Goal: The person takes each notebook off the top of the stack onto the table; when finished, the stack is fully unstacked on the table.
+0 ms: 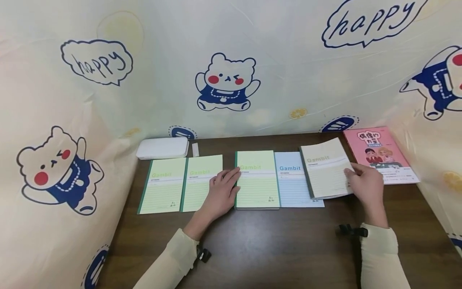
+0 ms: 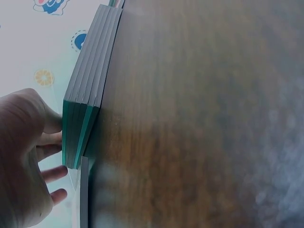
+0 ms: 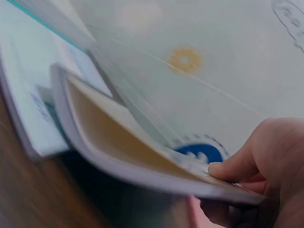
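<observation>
My right hand (image 1: 368,186) pinches the right edge of a cream notebook (image 1: 326,170) with a dark spine, thumb on top. In the right wrist view that notebook bends and its right side is raised off the table. Its left part lies over a blue notebook (image 1: 288,180). Left of the blue one is a stack of green notebooks (image 1: 257,180); the left wrist view shows several layers with green spines (image 2: 78,130). My left hand (image 1: 224,188) touches the stack's spine side with loosely extended fingers. Under its wrist lies part of another green notebook (image 1: 196,184).
At the far left is one more green notebook (image 1: 162,186). Behind it are a white case (image 1: 162,148) and a small white strip (image 1: 195,149). A pink book (image 1: 375,146) lies at the back right. A patterned cloth (image 1: 285,68) hangs round the dark wooden table (image 1: 260,249).
</observation>
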Demonstrator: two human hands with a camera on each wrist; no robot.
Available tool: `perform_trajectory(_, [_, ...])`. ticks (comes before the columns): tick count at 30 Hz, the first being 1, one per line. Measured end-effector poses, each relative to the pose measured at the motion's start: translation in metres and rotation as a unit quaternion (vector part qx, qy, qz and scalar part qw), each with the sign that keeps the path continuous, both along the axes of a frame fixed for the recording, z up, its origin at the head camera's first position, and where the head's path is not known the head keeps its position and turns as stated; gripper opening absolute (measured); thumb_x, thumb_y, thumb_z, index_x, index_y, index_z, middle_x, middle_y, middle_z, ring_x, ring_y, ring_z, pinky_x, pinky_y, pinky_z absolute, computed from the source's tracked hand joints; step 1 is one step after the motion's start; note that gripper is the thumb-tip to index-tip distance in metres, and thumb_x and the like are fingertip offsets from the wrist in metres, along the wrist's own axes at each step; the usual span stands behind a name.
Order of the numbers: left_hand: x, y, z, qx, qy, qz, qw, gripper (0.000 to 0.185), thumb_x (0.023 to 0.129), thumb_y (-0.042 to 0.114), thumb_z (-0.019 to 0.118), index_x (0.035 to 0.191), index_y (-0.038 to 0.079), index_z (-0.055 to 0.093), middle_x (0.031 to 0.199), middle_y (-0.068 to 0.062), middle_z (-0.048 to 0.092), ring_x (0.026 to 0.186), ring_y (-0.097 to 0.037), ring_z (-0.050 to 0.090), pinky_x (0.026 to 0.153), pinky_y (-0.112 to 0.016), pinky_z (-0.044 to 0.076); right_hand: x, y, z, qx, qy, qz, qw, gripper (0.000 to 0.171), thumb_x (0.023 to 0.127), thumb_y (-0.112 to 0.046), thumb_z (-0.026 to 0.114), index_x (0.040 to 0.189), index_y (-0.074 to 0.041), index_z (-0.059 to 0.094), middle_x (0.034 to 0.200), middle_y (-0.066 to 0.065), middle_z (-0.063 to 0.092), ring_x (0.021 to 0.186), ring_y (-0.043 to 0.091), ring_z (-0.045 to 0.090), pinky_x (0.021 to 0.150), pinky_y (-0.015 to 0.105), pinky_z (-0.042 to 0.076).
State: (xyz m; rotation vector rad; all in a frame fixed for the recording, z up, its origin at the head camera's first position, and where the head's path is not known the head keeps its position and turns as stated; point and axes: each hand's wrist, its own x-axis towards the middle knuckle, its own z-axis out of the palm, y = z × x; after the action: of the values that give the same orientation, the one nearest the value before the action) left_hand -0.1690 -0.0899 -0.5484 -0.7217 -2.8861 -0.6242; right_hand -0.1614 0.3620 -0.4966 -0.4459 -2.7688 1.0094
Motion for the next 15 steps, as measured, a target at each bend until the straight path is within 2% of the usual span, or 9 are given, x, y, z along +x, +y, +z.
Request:
perform_trajectory(4, [0.001,0.000,0.001,-0.002,-0.003,-0.002,1.0000,0.051,0.104,0.028,0.053,0.153,0.016,0.044,0.161,0.004,0.036,0.142,-0.026,0.032,0.104,-0.057,0.029,0.009,0.026,0.005,0.015,-0.029,-0.015,0.999,0.051,0.099,-0.030,0.059,0.137,0.004,0.058,0.117,0.032,0.063,0.095,0.042,0.053,0.068,0.041,0.037])
perform_trajectory(7, [0.000,0.000,0.001,-0.003,-0.004,-0.002,1.0000,0.051,0.104,0.028,0.052,0.153,0.017,0.043,0.161,0.004,0.035,0.142,-0.027,0.033,0.104,-0.057,0.028,0.015,0.040,0.006,0.021,-0.051,-0.021,0.998,0.055,0.097,-0.032,0.063,0.135,0.007,0.058,0.118,0.034,0.060,0.096,0.044,0.051,0.066,0.040,0.037])
perform_trajectory(10, [0.000,0.000,0.000,-0.003,-0.005,-0.001,1.0000,0.052,0.104,0.029,0.052,0.154,0.017,0.043,0.162,0.004,0.035,0.142,-0.027,0.033,0.105,-0.057,0.028,0.017,0.045,0.006,0.018,-0.062,-0.023,0.998,0.056,0.094,-0.032,0.067,0.131,0.009,0.060,0.121,0.035,0.060,0.100,0.047,0.051,0.071,0.047,0.043])
perform_trajectory(14, [0.000,0.000,0.000,-0.002,-0.004,-0.001,1.0000,0.052,0.104,0.028,0.053,0.153,0.017,0.043,0.161,0.004,0.035,0.142,-0.028,0.033,0.105,-0.056,0.028,0.016,0.044,0.005,0.001,-0.087,-0.009,0.996,0.058,0.091,-0.031,0.072,0.130,0.010,0.060,0.126,0.036,0.057,0.107,0.050,0.048,0.080,0.058,0.045])
perform_trajectory(15, [0.000,0.000,0.001,0.000,-0.003,-0.001,1.0000,0.052,0.104,0.028,0.054,0.153,0.017,0.044,0.161,0.003,0.036,0.142,-0.028,0.034,0.105,-0.057,0.029,0.016,0.043,0.004,0.002,-0.093,-0.006,0.996,0.058,0.090,-0.031,0.073,0.129,0.010,0.061,0.126,0.036,0.057,0.107,0.050,0.049,0.080,0.058,0.045])
